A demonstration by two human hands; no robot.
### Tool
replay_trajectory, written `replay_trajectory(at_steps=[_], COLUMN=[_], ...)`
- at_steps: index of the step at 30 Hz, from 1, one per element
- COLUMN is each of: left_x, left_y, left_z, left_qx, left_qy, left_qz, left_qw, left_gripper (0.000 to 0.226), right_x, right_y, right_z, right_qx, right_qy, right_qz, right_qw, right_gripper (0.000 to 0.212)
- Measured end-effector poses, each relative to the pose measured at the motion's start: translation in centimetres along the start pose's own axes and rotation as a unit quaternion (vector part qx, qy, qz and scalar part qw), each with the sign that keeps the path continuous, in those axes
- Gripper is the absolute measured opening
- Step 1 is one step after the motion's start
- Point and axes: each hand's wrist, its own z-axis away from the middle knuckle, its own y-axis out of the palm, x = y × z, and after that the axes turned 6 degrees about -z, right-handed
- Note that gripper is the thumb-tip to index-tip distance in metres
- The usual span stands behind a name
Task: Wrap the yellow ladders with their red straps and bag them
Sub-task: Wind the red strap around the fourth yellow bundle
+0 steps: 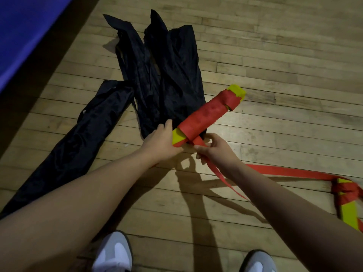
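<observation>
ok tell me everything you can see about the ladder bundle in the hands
The ladder bundle is a stack of flat yellow rungs, wound along most of its length in red strap that looks like woven webbing. Bare yellow ends show at both tips. It is held above the wood floor, angled up to the right over the black bags. The left hand grips its near yellow end; the right hand pinches the loose strap tail, which trails toward the floor.

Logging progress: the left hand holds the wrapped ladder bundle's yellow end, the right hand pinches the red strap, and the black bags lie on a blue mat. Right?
Not quite. The head view shows the black bags lying on the wooden floor, not a blue mat. The rest stands.
</observation>
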Motion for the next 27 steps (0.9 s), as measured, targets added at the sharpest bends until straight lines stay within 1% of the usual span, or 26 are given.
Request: replay_trajectory(at_steps=[2, 3, 4, 6, 8, 11, 12, 15, 21, 24, 27], left_x=[0.0, 0.0, -0.1, -0.3, -0.5, -0.6, -0.5, -0.6, -0.9, -1.4, -1.7], left_y=[0.1, 0.2, 0.3, 0.6, 0.7, 0.7, 0.7, 0.9, 0.9, 0.4, -0.1], left_z=[0.3, 0.5, 0.6, 0.7, 0.7, 0.3, 0.3, 0.2, -0.2, -0.6, -0.7], left_qx=[-0.026, -0.035, -0.043, -0.061, -0.073, -0.075, -0.073, -0.066, -0.064, -0.067, -0.067], left_qy=[0.005, 0.008, 0.012, 0.02, 0.013, -0.005, -0.007, -0.014, -0.021, -0.047, -0.056], left_qz=[-0.026, -0.038, -0.051, -0.068, -0.056, -0.047, -0.046, -0.028, -0.03, -0.035, -0.055], left_qw=[0.999, 0.999, 0.998, 0.996, 0.996, 0.996, 0.996, 0.997, 0.997, 0.996, 0.995], left_gripper=[0.057, 0.049, 0.047, 0.048, 0.047, 0.042, 0.042, 0.043, 0.046, 0.05, 0.054], right_x=[0.4, 0.5, 0.5, 0.6, 0.5, 0.6, 0.6, 0.7, 1.1, 1.7, 2.4], right_y=[-0.1, -0.1, -0.1, 0.1, 0.5, 0.7, 0.7, 0.8, 1.3, 1.4, 1.5], right_z=[-0.1, -0.2, -0.2, -0.1, 0.1, 0.3, 0.3, 0.4, 0.1, -0.5, -0.6], right_qx=[0.038, 0.054, 0.065, 0.071, 0.077, 0.097, 0.098, 0.082, 0.027, 0.02, 0.033], right_qy=[0.035, 0.051, 0.063, 0.075, 0.074, 0.058, 0.05, 0.042, 0.006, -0.014, -0.026], right_qz=[-0.008, -0.027, -0.051, -0.088, -0.098, -0.05, -0.037, -0.023, 0.012, 0.025, 0.044], right_qw=[0.999, 0.997, 0.995, 0.991, 0.989, 0.992, 0.993, 0.995, 1.0, 0.999, 0.998], right_gripper=[0.009, 0.011, 0.011, 0.016, 0.018, 0.007, 0.007, 0.024, 0.025, 0.027, 0.032])
